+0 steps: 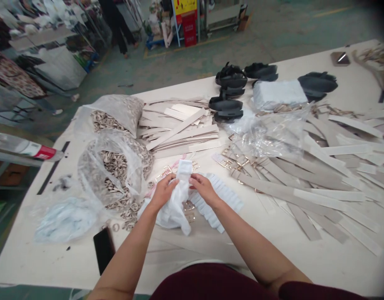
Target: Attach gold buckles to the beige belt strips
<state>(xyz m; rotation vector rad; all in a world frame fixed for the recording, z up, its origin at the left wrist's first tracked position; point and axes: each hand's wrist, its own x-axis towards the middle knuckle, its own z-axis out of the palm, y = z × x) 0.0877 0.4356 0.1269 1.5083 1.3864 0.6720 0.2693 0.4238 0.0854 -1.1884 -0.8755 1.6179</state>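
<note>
Both hands meet over the near middle of the table. My left hand (165,188) has its fingers closed on the left edge of a white plastic piece (176,208), which hangs down in folds between the hands. From the other side, my right hand (202,186) pinches at its edge; what lies between those fingertips is too small to name. A flat white strip (185,167) stands up above the fingers. Under and beside the hands lie gold buckles (189,211) and a row of white wrapped pieces (217,200).
Bags of beige loops (115,166) stand at the left, near a black phone (103,250). Beige strips (179,125) lie behind the hands; belts with buckles (292,187) spread rightward. Black bundled items (226,104) and clear plastic (270,133) sit farther back. People stand beyond the table.
</note>
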